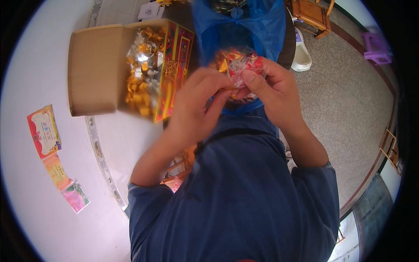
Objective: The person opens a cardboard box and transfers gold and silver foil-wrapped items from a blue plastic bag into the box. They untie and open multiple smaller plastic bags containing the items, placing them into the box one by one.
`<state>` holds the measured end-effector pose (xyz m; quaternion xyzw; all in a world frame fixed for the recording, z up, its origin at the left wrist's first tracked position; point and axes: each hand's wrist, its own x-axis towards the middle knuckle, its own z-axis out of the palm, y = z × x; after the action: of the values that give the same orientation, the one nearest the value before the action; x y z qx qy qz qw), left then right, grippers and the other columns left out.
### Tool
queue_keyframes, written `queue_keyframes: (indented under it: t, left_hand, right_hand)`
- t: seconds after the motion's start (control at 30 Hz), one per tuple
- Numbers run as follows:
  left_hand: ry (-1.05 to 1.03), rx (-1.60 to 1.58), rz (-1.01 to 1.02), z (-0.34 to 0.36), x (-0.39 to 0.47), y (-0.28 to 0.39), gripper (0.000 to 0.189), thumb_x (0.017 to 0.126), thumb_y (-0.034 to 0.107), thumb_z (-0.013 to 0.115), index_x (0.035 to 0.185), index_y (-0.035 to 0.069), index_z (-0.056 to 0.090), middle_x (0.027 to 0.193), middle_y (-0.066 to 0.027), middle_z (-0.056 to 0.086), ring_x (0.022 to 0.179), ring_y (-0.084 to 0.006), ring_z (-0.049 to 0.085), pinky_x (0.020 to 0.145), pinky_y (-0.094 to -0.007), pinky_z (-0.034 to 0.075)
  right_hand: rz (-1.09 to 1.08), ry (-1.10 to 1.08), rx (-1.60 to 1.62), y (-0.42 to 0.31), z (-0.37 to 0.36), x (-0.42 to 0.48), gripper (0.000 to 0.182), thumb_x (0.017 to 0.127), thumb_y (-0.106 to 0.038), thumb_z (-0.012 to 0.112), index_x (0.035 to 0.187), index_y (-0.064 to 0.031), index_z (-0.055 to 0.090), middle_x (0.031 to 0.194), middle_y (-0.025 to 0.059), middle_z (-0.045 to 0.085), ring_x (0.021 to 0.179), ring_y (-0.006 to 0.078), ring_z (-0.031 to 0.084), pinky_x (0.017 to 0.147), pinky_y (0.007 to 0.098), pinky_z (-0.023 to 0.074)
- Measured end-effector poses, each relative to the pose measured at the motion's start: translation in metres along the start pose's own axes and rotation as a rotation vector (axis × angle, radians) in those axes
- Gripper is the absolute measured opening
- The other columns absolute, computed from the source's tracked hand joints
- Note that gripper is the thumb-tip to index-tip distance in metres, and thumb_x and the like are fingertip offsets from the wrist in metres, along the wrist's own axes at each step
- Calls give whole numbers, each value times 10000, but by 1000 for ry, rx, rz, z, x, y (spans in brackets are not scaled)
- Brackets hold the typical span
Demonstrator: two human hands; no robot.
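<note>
Before my chest is a crumpled clear plastic bag (242, 70) with red print, and gold foil pieces show in or behind it. My right hand (278, 88) grips its gathered side between thumb and fingers. At the other side, my left hand (201, 101) pinches the bag's lower edge with thumb and forefinger; this hand is slightly blurred. Behind and below both hands spreads a blue plastic bag (268, 32). To the left stands a flapped cardboard box (95, 70), its printed red and yellow side (176, 65) facing me, heaped with gold and silver folded foil papers (144, 72).
A dark tabletop (288, 42) shows beside the blue bag. White cards (150, 10) lie at the back. On the right are a wooden chair (311, 14), a white plastic container (301, 55) and a purple stool (376, 48). Printed certificates (44, 131) hang on the left wall.
</note>
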<state>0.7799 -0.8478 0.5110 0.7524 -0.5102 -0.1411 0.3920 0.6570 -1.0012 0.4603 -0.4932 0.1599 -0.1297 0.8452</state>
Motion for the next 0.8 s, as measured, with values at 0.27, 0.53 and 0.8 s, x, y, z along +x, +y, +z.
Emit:
queue_keyframes:
  t: [0.27, 0.53, 0.8]
  left_hand:
    - [25, 224, 187, 3, 1, -4, 262, 807, -46, 688, 1052, 41, 716, 1028, -122, 668, 865, -312, 683, 698, -373, 546]
    - [19, 372, 288, -3, 7, -10, 265, 762, 19, 682, 1026, 32, 695, 1036, -103, 660, 902, -305, 657, 755, -394, 533]
    - [-28, 617, 341, -8, 3, -12, 332, 762, 26, 662, 1094, 11, 668, 1126, -131, 656, 950, -331, 660, 796, -437, 545]
  right_hand:
    - [-1, 63, 21, -1, 4, 1, 237, 1024, -175, 654, 1173, 1, 707, 938, 35, 727, 791, 59, 675, 666, 204, 554]
    - [-12, 90, 3, 6, 10, 10, 221, 997, -170, 683, 1116, 11, 729, 908, 32, 730, 790, 55, 664, 678, 213, 542]
    - [-24, 69, -76, 5, 16, 17, 212, 1003, -193, 665, 1011, 8, 731, 830, 39, 724, 718, 54, 649, 625, 215, 517]
